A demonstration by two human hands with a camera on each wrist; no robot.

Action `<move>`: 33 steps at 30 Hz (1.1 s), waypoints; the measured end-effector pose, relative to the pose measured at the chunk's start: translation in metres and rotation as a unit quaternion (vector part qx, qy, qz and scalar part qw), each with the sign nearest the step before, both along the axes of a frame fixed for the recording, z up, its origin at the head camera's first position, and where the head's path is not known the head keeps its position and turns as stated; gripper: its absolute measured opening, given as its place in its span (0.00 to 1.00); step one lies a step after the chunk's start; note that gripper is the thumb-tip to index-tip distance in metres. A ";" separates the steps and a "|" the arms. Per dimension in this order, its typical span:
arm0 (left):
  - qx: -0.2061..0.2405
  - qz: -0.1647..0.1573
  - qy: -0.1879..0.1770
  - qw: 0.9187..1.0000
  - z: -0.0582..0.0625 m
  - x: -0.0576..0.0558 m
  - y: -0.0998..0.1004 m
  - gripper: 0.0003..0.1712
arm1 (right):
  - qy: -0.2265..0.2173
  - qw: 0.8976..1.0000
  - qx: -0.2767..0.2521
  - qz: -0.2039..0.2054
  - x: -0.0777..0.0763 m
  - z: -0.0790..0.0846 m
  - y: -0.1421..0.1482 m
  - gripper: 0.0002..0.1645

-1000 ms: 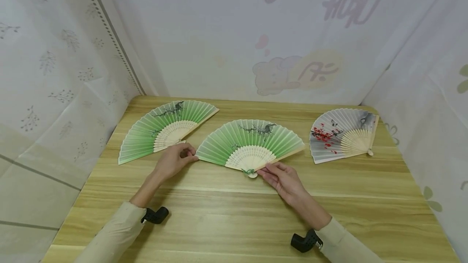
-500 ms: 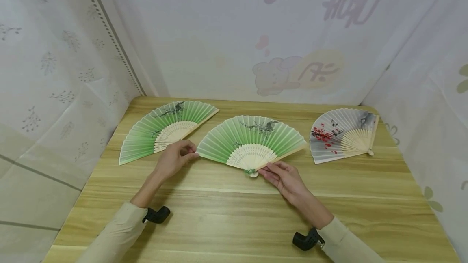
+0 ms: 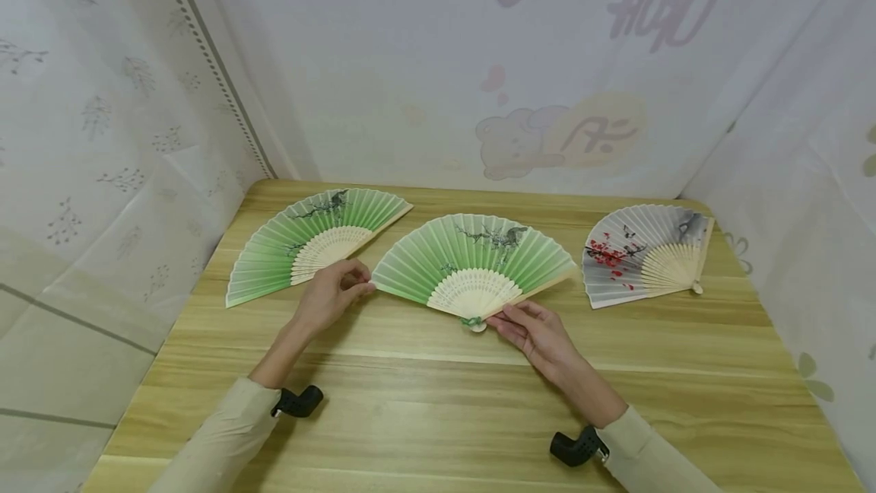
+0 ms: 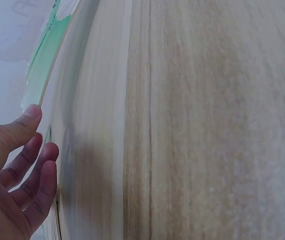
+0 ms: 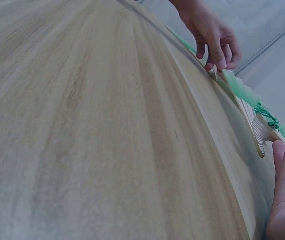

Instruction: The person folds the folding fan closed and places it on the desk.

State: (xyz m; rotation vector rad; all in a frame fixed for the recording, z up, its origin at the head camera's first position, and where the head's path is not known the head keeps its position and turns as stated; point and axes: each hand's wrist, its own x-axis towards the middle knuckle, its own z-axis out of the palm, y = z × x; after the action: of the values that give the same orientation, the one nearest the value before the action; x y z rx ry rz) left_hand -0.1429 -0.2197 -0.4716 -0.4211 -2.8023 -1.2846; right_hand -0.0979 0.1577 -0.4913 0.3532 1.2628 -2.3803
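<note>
Middle green folding fan [image 3: 472, 249], spread wide, at the centre of the counter [image 3: 411, 417], both hands on it. Left hand [image 3: 327, 301] pinches its left corner, thumb and index nearly closed on the edge, other fingers loosely bent. Right hand [image 3: 544, 341] grips the near right guard stick by the pivot, thumb above, fingers partly hidden. Green cord [image 3: 472, 321] knotted at the pivot. Wrist views show a shadow under the fan; it looks tilted up off the wood.

Versus 1.0 s ago: middle fan's far edge and left corner sit slightly farther up the view, left hand shifted along with it; pivot and right hand almost unchanged. Same grips. Outer fans unmoved apart from a slight whole-view shift.

Left green folding fan [image 3: 318, 238], open, far left; left hand covers its pivot in the head view, contact can't tell. Grey folding fan [image 3: 636, 257] with red blossoms, open, far right, apart from right hand. White curtain [image 3: 383, 82] with bear print behind. Beige sleeves [image 3: 219, 432] on both arms, black wrist camera [image 3: 301, 402] at left cuff, another at right.
</note>
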 end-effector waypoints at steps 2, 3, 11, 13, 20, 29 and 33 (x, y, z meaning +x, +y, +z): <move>0.006 0.001 -0.005 1.000 0.001 0.000 0.001 0.05 | 0.004 1.000 -0.002 0.003 0.000 0.001 0.000 0.07; 0.009 0.001 -0.008 1.000 0.002 0.000 0.001 0.05 | 0.006 1.000 -0.002 0.004 0.000 0.001 0.001 0.07; 0.030 -0.006 -0.019 0.999 0.006 -0.001 0.003 0.05 | 0.012 1.000 -0.010 0.003 -0.002 0.000 0.003 0.07; 0.034 -0.007 -0.020 0.999 0.007 -0.002 0.003 0.06 | 0.011 1.000 -0.010 0.002 -0.004 -0.001 0.004 0.07; 0.053 -0.008 -0.015 0.998 0.009 -0.005 0.006 0.07 | 0.015 1.000 -0.006 -0.008 -0.007 -0.001 0.007 0.08; 0.061 0.000 -0.026 0.998 0.013 -0.007 0.010 0.08 | 0.028 0.999 -0.007 -0.018 -0.009 0.001 0.009 0.07; 0.071 -0.002 -0.028 0.997 0.014 -0.008 0.011 0.08 | 0.028 0.999 -0.003 -0.024 -0.010 0.003 0.009 0.07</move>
State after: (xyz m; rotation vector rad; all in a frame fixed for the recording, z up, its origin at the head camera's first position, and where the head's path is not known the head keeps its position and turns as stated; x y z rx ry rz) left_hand -0.1509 -0.2085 -0.4579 -0.3900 -2.7323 -1.5066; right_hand -0.1078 0.1671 -0.4887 0.3209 1.2848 -2.4489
